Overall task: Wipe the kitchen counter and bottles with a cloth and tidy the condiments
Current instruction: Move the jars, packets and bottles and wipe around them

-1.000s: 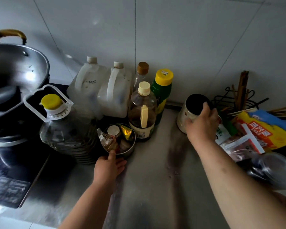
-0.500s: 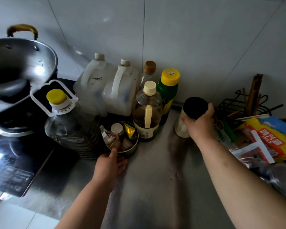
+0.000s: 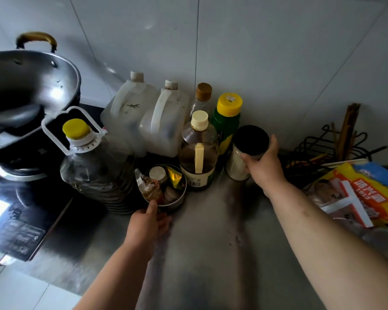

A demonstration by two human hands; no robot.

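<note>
My right hand (image 3: 263, 167) grips a black-lidded jar (image 3: 246, 148) that stands on the steel counter (image 3: 211, 253), right beside the green bottle with a yellow cap (image 3: 227, 121). My left hand (image 3: 147, 224) holds the near rim of a small metal tin (image 3: 176, 201) filled with sachets and a little jar. Behind the tin stand a clear bottle with a cream cap (image 3: 198, 153), a brown-capped bottle (image 3: 202, 97), two white jugs (image 3: 148, 121) and a large oil bottle with a yellow cap (image 3: 94, 166). No cloth is visible.
A wok (image 3: 27, 90) sits on the black cooktop (image 3: 16, 220) at the left. At the right lie colourful packets (image 3: 363, 193) and a black wire rack with chopsticks (image 3: 336, 144). The tiled wall closes the back.
My right hand has slid the black-lidded jar leftwards, from near the packets to beside the green bottle. My left hand has stayed on the tin.
</note>
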